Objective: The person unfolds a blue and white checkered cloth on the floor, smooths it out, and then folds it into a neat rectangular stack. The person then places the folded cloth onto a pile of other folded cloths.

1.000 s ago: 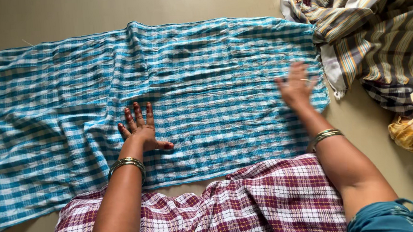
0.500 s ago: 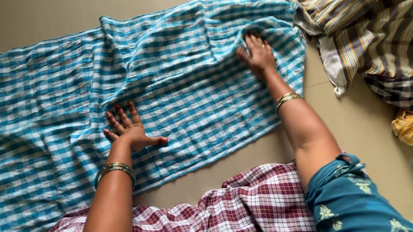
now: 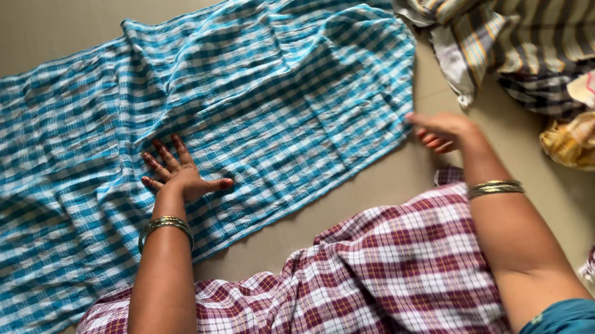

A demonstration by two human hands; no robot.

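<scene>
A large rectangular cotton cloth in a turquoise-and-white check (image 3: 266,100) lies spread on a plain beige floor (image 3: 41,31), running from nine o'clock up toward one o'clock. Its weave is thin and rumpled, with soft ridges and a long fold crease near the middle. The left hand (image 3: 181,174) presses flat on the cloth at about seven o'clock, fingers spread wide, holding nothing. The right hand (image 3: 443,129), at three o'clock, is half curled at the cloth's lower right corner; whether it pinches the edge cannot be told. A maroon-and-white plaid cloth (image 3: 360,287) covers six o'clock. A heap of striped and yellow fabrics (image 3: 544,28) sits at two o'clock.
</scene>
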